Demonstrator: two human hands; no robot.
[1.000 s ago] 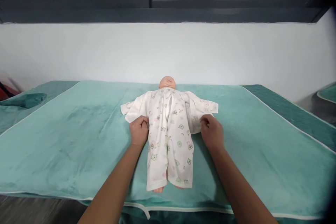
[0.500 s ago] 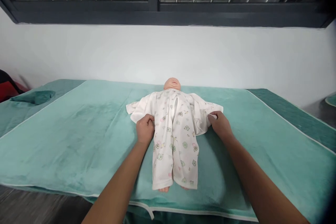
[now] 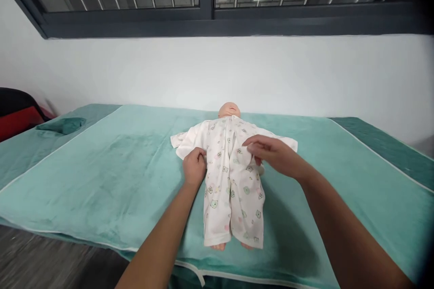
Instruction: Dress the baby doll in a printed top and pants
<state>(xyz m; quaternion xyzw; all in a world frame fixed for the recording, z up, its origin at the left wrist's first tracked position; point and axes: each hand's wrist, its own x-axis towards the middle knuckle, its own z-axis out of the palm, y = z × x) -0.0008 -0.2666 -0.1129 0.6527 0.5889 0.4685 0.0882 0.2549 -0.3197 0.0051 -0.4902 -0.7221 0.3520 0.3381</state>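
A baby doll (image 3: pixel 229 110) lies on its back on a teal towel (image 3: pixel 111 176), head toward the wall. It wears a white printed romper (image 3: pixel 233 189) with its feet showing at the near end. My left hand (image 3: pixel 194 167) is closed in a pinch on the romper's left side at the waist. Over the doll's chest is my right hand (image 3: pixel 273 156), fingers bent and pinching a fold of the romper's right flap, which is drawn across the front.
The towel covers a long table against a white wall under a barred window. A folded dark green cloth (image 3: pixel 63 125) lies at the far left, beside a red and black object (image 3: pixel 16 115). The table's near edge (image 3: pixel 190 266) runs just below the doll's feet.
My right hand has left the romper's outer right edge and come inward and up over the doll's chest, bringing the flap across. The left hand keeps its hold. The view has shifted left.
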